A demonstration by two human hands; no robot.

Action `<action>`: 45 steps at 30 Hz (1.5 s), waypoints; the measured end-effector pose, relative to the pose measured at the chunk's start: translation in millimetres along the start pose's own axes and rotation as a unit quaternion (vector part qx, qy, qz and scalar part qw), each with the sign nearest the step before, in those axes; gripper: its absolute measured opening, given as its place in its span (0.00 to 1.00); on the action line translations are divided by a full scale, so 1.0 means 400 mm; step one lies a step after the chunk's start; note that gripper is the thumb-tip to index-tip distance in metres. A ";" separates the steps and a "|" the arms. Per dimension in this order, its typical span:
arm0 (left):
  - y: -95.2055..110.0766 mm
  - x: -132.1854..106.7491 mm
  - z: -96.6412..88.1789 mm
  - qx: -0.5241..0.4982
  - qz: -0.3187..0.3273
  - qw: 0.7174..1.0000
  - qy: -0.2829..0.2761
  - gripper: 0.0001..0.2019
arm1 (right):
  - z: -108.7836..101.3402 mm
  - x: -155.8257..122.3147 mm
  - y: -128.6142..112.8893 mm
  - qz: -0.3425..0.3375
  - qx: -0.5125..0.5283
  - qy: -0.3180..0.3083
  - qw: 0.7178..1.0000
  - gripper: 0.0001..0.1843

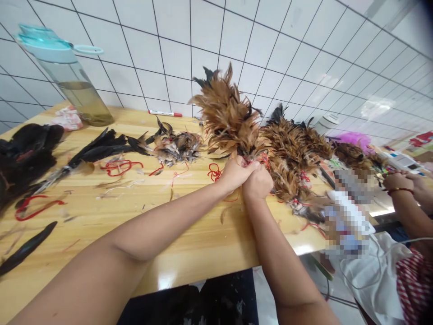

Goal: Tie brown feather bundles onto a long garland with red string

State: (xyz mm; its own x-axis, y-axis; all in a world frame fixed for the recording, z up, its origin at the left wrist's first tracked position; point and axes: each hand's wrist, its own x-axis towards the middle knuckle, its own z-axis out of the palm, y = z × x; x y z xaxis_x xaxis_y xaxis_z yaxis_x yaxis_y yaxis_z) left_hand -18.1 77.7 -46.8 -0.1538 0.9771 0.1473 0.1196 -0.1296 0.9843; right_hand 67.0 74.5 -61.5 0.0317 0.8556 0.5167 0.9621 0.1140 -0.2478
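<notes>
At the table (189, 234) edge, head view: left hand (237, 174) and right hand (259, 183), touching, each grip closed round the base of one upright brown feather bundle (228, 117). Red thread (262, 159) at that base; binding looks in hand. A further turn calls for a tight hold. Beside: brown feather pile (297, 149), black feathers (98, 151), water bottle (72, 79); co-worker's hand (402, 180) far right.

Nothing is legible; print on the marker (165, 113) is too small.
</notes>
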 end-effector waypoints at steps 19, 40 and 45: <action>-0.024 0.047 -0.063 -0.157 0.009 0.984 -0.079 0.10 | -0.038 0.011 0.022 0.109 0.582 -0.257 0.764 0.19; 0.013 0.034 -0.093 -0.164 0.043 0.965 -0.201 0.19 | -0.081 0.030 0.065 0.173 0.674 -0.405 0.593 0.25; 0.006 0.036 -0.098 -0.169 0.034 0.964 -0.201 0.17 | -0.067 0.023 0.054 0.123 0.659 -0.361 0.648 0.26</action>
State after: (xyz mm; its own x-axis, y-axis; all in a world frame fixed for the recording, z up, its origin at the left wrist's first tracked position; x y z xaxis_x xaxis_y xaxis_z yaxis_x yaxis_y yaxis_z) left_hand -58.5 84.9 -38.5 0.2430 0.9422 0.2307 -0.2217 -0.1777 0.9588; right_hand 95.1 71.2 -40.0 -0.4534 0.8884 -0.0714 -0.1302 -0.1452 -0.9808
